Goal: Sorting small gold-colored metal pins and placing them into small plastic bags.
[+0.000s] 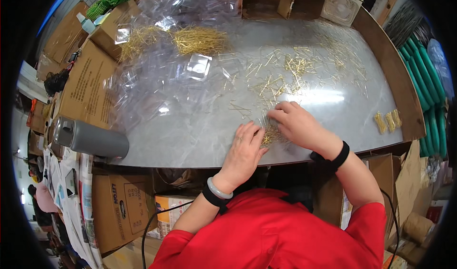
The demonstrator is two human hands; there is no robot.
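In the head view, a bunch of gold wires (267, 139) lies on the grey table (176, 147) between the hands. The left hand (243, 147) has thumb and forefinger apart beside it; whether the curled right hand (296, 124) pinches any, one cannot tell. Light pressure should keep them aligned.

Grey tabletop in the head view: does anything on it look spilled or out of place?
On the grey tabletop, loose gold wire pieces lie strewn at all angles across the middle and right, looking almost spilled, unlike the tidy little bundles near the right edge. That could be deliberate. I see no clear damage.
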